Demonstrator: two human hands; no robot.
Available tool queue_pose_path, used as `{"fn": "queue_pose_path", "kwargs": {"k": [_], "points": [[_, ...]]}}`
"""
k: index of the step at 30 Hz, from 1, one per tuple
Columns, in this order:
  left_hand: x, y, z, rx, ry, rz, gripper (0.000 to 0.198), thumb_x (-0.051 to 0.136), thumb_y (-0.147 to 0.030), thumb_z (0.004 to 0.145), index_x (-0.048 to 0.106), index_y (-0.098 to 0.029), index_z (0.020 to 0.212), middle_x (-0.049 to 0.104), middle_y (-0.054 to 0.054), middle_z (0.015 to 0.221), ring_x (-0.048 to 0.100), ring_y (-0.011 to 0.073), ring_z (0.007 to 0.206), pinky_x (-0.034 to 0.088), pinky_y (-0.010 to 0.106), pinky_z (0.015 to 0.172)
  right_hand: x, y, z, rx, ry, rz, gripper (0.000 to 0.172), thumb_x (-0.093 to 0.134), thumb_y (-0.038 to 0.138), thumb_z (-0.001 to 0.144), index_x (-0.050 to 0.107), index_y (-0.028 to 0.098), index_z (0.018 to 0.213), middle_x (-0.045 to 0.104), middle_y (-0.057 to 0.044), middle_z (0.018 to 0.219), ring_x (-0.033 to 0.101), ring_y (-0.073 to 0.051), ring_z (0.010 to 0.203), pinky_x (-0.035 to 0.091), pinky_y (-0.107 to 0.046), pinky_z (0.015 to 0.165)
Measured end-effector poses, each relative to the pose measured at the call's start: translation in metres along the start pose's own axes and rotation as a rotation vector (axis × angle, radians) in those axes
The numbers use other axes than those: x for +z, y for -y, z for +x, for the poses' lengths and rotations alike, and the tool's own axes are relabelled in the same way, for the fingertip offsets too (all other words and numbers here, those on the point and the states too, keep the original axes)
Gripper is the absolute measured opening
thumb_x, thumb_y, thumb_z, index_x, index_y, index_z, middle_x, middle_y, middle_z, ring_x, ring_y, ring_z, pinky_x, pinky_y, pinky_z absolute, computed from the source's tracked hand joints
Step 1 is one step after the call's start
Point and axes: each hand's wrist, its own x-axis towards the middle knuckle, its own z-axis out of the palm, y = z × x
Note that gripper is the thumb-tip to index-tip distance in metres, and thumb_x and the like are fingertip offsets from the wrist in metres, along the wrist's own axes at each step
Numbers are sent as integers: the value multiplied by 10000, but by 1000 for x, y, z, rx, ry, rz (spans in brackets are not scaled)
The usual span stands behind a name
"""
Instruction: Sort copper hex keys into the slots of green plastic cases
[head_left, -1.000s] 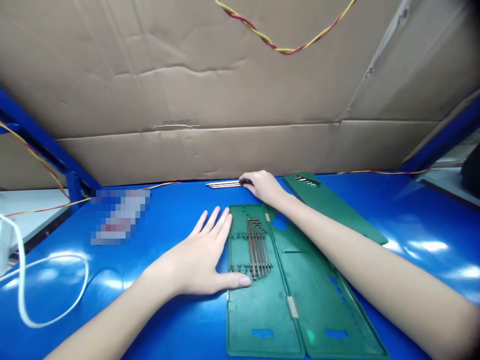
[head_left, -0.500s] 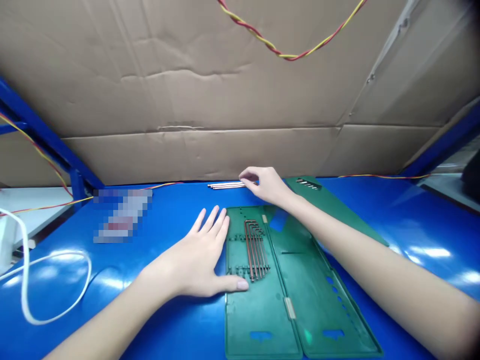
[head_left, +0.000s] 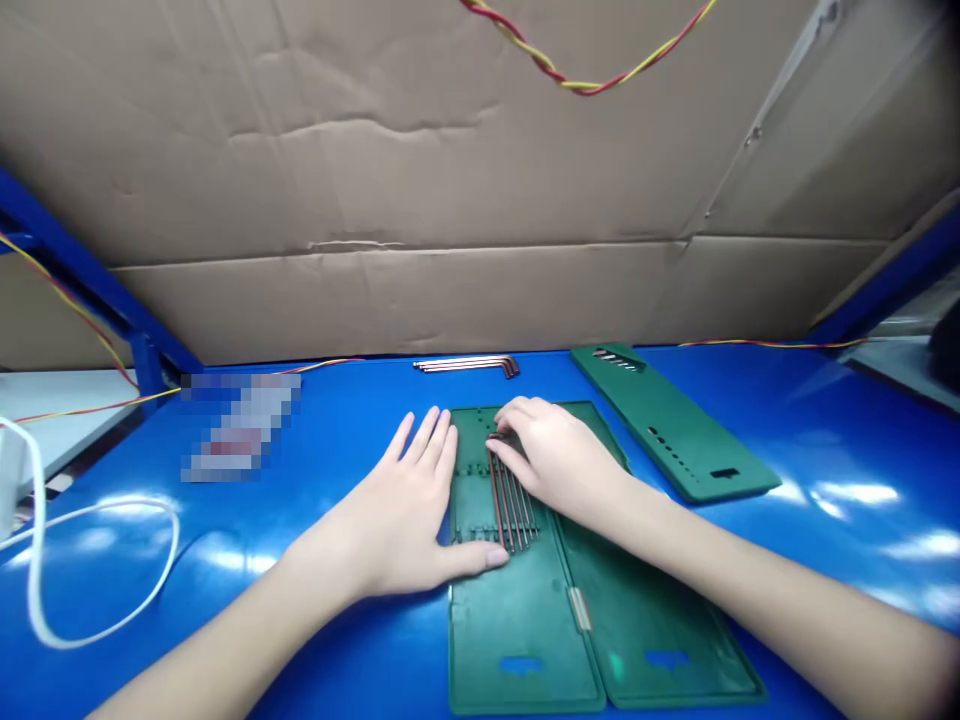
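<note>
An open green plastic case (head_left: 517, 640) lies on the blue table in front of me, with several copper-coloured hex keys (head_left: 510, 505) clipped into its left half. My left hand (head_left: 401, 510) lies flat and open on the table, its thumb resting on the case's left edge. My right hand (head_left: 551, 455) is curled over the top ends of the hex keys, fingertips pinching at one of them. A few loose hex keys (head_left: 469, 365) lie at the back of the table, beyond both hands.
A second green case (head_left: 675, 425) lies closed to the right. A cardboard wall (head_left: 450, 200) stands behind the table. A white cable (head_left: 90, 570) loops at the left, and a red-yellow twisted wire (head_left: 585, 85) hangs above. A blurred patch (head_left: 240, 425) sits left of centre.
My right hand has drawn back from the loose hex keys at the rear and now sits on the keys in the open case. The left hand has stayed put.
</note>
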Motion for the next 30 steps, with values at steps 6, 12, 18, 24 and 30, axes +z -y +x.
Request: {"fn": "queue_pose_path", "kwargs": {"k": [6,12,18,24,30], "points": [[-1,-1,1,-11,29,-18,1234,273,-942,848,156,25,1606,44,240,1646,8,408,1532,45,559,1250,9,-2,7,147,-109,240,219,628,392,947,571,186,895,669,-105,961,595,-267,914,480,-416,841],[-1,-1,2,-11,37,-18,1236,273,-946,845,136,17,1609,27,235,1650,-4,407,1532,54,553,1250,2,-1,8,190,-120,453,138,646,313,918,561,208,893,690,-54,929,628,-225,884,476,-375,807],[0,0,1,-2,13,-10,1225,271,-947,845,147,-3,1614,59,226,1653,16,402,1535,58,553,1249,-4,1,7,140,-164,756,150,676,292,884,548,215,897,686,-37,909,668,-190,842,532,-358,793],[0,1,1,-5,25,-13,1225,282,-946,846,156,2,1612,60,229,1649,4,401,1532,72,559,1247,-16,-5,9,76,10,1124,313,728,357,858,568,219,1088,704,-17,913,716,-166,763,602,-344,752],[0,4,-1,-1,29,-23,1266,294,-969,818,119,-2,1616,12,215,1649,-24,395,1531,73,545,1250,-36,-45,19,174,-77,1199,320,819,449,769,742,176,915,772,-64,898,757,-218,849,636,-396,867]]}}
